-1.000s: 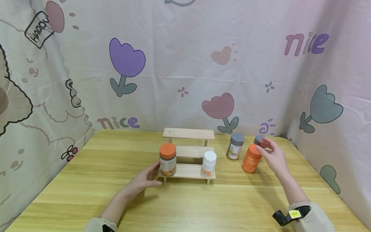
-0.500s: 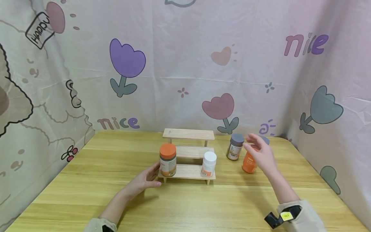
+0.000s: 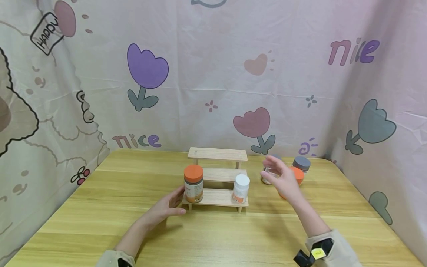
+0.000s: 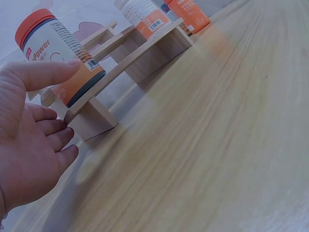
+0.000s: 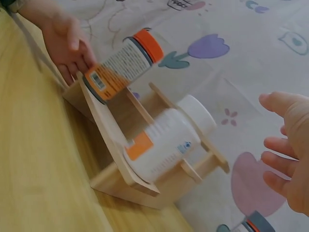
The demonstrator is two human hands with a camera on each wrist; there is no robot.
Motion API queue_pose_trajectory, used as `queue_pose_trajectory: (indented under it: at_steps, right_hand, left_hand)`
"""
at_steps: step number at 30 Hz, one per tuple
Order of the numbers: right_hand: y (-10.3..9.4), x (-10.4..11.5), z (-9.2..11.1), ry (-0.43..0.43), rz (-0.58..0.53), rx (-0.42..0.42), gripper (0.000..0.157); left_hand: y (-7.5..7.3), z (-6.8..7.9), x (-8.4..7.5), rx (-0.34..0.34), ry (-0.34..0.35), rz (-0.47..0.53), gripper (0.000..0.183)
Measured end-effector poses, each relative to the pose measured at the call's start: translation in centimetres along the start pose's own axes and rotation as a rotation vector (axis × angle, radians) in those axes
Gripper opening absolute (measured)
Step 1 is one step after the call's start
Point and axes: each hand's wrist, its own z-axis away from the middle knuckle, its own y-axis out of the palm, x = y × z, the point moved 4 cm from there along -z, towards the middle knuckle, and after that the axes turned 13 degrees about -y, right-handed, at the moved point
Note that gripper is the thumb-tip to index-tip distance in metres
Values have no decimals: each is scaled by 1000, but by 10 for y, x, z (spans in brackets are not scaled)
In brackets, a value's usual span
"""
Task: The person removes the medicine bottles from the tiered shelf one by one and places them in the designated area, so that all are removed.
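Note:
A small three-step wooden shelf (image 3: 217,154) stands mid-table. On its lowest step sit an orange-lidded supplement bottle (image 3: 194,185) at the left and a white pill bottle (image 3: 241,189) at the right. My left hand (image 3: 165,205) is beside the shelf's left end, fingertips right at the lowest step, thumb apart in the left wrist view. Empty, with fingers spread, my right hand (image 3: 283,180) hovers right of the shelf. It partly covers a grey-lidded bottle (image 3: 268,179) and an orange bottle (image 3: 297,175) in the head view.
Another grey-lidded bottle (image 3: 301,163) stands farther back at the right, behind the orange one. A wood-grain table (image 3: 213,237) carries everything. Printed cloth (image 3: 200,74) hangs behind and at the sides.
My right hand has moved left from the orange bottle's lid to in front of the nearer grey-lidded bottle, holding nothing. The left hand and the bottles have stayed in place.

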Motion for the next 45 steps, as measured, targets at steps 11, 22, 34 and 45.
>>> queue_pose_trajectory:
  at_steps: [11,22,34,45]
  right_hand:
    - [30,0,4,-2,-107,85,56]
    - [51,-1,8,-9,-140,187,61]
    - [58,-5,10,-6,-123,215,59]
    - [57,-7,11,-21,-103,167,54]
  left_hand:
    - [0,0,1,0,-12,-4,82]
    - [0,0,2,4,-17,-5,82]
    - [-1,-1,0,1,-15,-8,82]
    - [-2,-1,1,1,-23,-2,82]
